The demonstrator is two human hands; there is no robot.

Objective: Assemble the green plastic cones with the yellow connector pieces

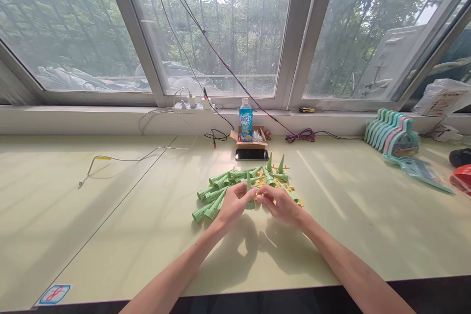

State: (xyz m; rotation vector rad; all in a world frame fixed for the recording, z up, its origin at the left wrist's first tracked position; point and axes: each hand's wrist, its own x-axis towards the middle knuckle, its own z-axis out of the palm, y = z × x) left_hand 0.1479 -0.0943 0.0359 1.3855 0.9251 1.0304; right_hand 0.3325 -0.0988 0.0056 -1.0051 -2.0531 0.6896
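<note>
My left hand (234, 202) is closed around a green plastic cone (248, 182), which stands point up between thumb and fingers. Close beside it, my right hand (280, 204) pinches a small yellow piece (259, 196) against the cone's side; the fingers partly hide it, and I cannot tell whether it is joined to the cone. Several green cones (203, 213) lie heaped left of and behind my hands. Behind my right hand are small yellow parts (290, 187) among more cones, and two cones (281, 164) there point upward.
Behind the heap lies a black phone (251, 155), before a small cardboard box (253, 145) and a blue bottle (246, 120). Cables (302, 135) run along the sill and a white cable (121, 159) crosses the left tabletop. Pastel brush-and-dustpan pieces (393, 132) stand at right.
</note>
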